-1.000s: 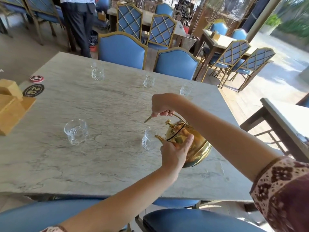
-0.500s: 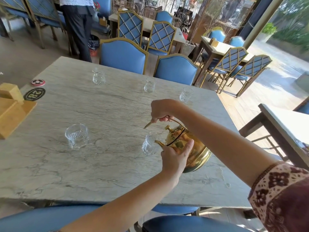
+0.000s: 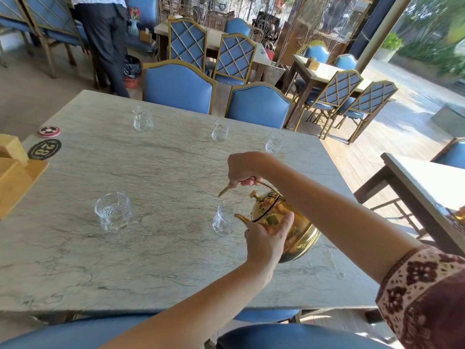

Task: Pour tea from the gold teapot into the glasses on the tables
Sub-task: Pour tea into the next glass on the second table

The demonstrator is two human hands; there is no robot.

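The gold teapot [image 3: 281, 222] is tilted to the left over the marble table [image 3: 163, 260], its spout at the rim of a small clear glass [image 3: 222, 219]. My right hand [image 3: 245, 168] grips the thin handle from above. My left hand [image 3: 265, 239] presses against the pot's near side, fingers on its body. A wider clear glass [image 3: 113, 211] stands to the left. Three more small glasses [image 3: 142, 119] [image 3: 220, 130] [image 3: 274, 143] line the far edge. Whether tea is flowing cannot be seen.
Wooden holders [image 3: 12, 172] and a round "28" table marker [image 3: 44, 149] sit at the left edge. Blue chairs [image 3: 177, 88] stand behind the table and below me. A second table [image 3: 427, 182] lies to the right. A person [image 3: 104, 39] stands at the back left.
The teapot stays tilted at the same glass and both hands keep their hold. Only my head view has shifted slightly, so the table sits lower in frame.
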